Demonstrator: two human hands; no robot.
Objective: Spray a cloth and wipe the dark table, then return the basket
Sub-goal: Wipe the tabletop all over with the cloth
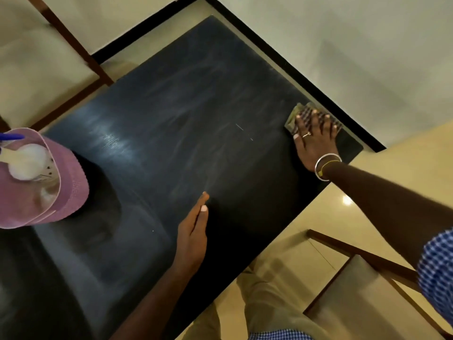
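Observation:
The dark table (186, 133) fills the middle of the head view, with pale wipe streaks across its top. My right hand (315, 138) presses flat, fingers spread, on a folded checked cloth (297, 114) at the table's far right corner. My left hand (193, 231) rests edge-on near the table's front edge, fingers straight and together, holding nothing. A pink basket (71, 182) stands on the table at the left, and a white spray bottle (27, 160) with a blue nozzle lies inside it.
A wooden chair (362, 285) with a pale seat stands at the lower right, close to the table's edge. Another chair (49, 60) sits beyond the table at the upper left. A black skirting strip (282, 57) runs along the wall behind the table.

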